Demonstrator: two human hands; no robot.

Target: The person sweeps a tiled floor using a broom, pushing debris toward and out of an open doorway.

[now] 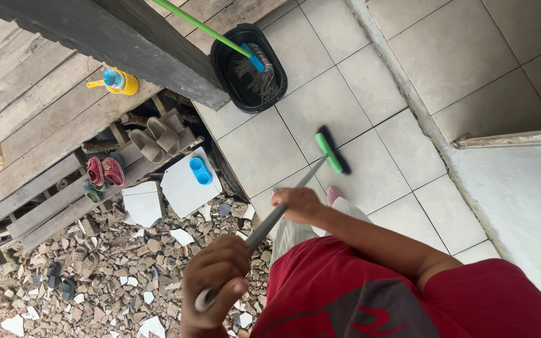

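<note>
brush [332,152] | both fists closed on its handle, left hand [215,275] at the end, right hand [297,204] lower | head down on tiles [320,100] | mop bucket [248,69] beyond, scrubbing looks underway

Green-headed broom [332,152] — grey handle slanted, bristles down on pale tiles [320,100].

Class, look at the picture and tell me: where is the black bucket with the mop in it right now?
In the head view, the black bucket stands on the tiled floor at top centre, beside the dark wooden beam, beyond the green brush head.

Mop handle [203,26] cut off at top edge.
</note>
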